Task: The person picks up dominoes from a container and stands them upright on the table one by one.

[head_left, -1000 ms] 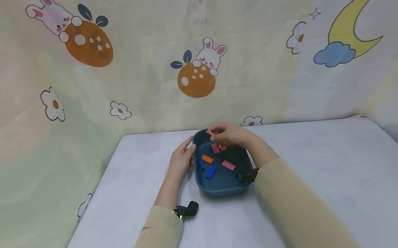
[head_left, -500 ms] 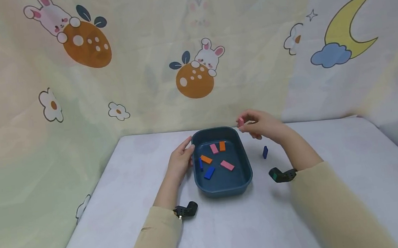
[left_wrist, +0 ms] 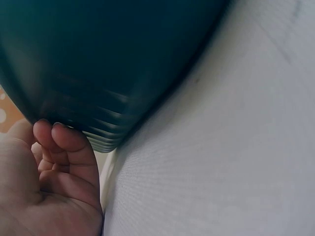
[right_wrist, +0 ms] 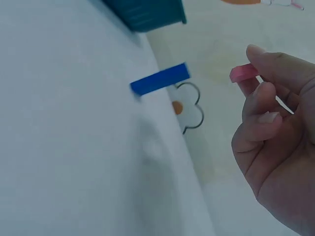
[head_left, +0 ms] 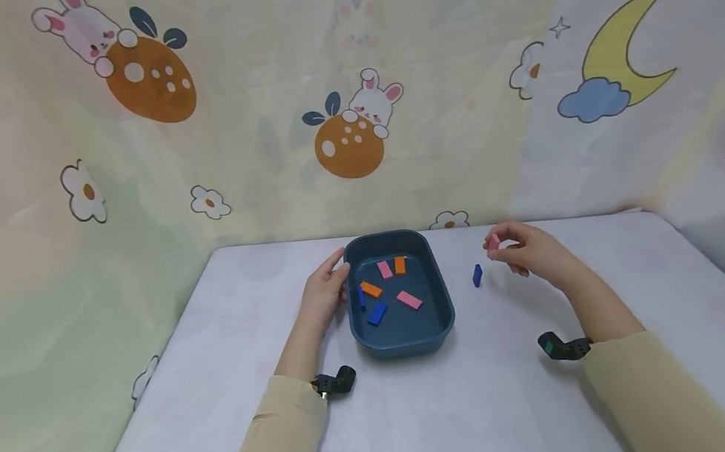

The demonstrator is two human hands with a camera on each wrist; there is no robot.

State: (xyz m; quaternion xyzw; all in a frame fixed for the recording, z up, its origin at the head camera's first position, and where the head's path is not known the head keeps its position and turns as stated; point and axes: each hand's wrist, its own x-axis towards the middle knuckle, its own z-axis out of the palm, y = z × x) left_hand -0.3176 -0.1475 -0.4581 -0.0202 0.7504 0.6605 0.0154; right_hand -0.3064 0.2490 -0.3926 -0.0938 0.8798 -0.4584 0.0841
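My right hand [head_left: 530, 253] pinches a pink block [head_left: 494, 242] between thumb and fingers, raised over the table right of a blue block [head_left: 478, 275] that stands on end. In the right wrist view the pink block [right_wrist: 244, 73] sticks out past the fingertips, beside the upright blue block [right_wrist: 160, 79]. My left hand [head_left: 324, 290] holds the left side of a dark teal plastic bin [head_left: 406, 346], thumb at the rim. Curled fingertips [left_wrist: 69, 137] meet the bin's outer wall [left_wrist: 113, 64] in the left wrist view. Inside lie pink blocks [head_left: 409, 300], orange blocks [head_left: 371, 289] and blue blocks [head_left: 377, 314].
A white cloth covers the table [head_left: 215, 347]. Behind it rises a patterned fabric backdrop [head_left: 256, 119] with rabbits, flowers and a moon, close to the far edge. Each wrist wears a small black camera [head_left: 564, 347].
My right hand has lifted the pink block out of the bin and carried it right, past the upright blue block. The left hand has kept its hold on the bin.
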